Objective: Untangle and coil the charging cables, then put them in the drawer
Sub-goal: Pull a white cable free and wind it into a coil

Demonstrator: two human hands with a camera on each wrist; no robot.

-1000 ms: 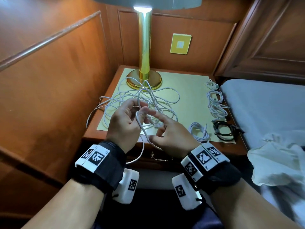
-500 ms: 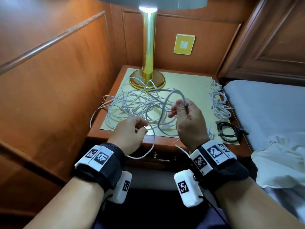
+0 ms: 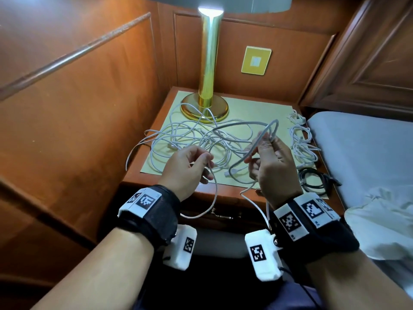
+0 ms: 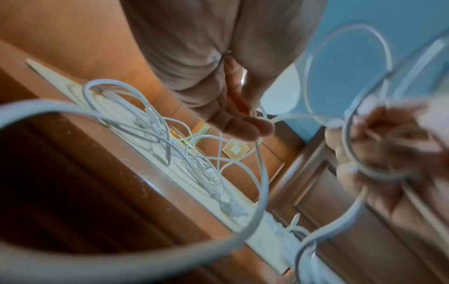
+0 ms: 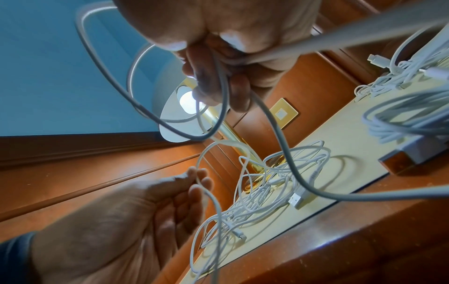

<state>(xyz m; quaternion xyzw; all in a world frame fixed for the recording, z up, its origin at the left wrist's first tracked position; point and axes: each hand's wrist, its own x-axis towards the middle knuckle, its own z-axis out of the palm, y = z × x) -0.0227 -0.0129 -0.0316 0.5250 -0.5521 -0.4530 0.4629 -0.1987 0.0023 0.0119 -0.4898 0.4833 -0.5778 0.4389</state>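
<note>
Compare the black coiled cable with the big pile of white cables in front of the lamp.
The black coiled cable is dark and wound into a tidy ring; the pile of white cables is pale and sprawls in loose crossing loops. The black cable lies at the nightstand's right front corner, untouched; the pile spreads before the gold lamp base. Both rest on the nightstand.

Polished brass gleams on the lamp stem, the bench is glossy varnished wood under a matt yellow paper mat, and the white cables look smooth plastic.
</note>
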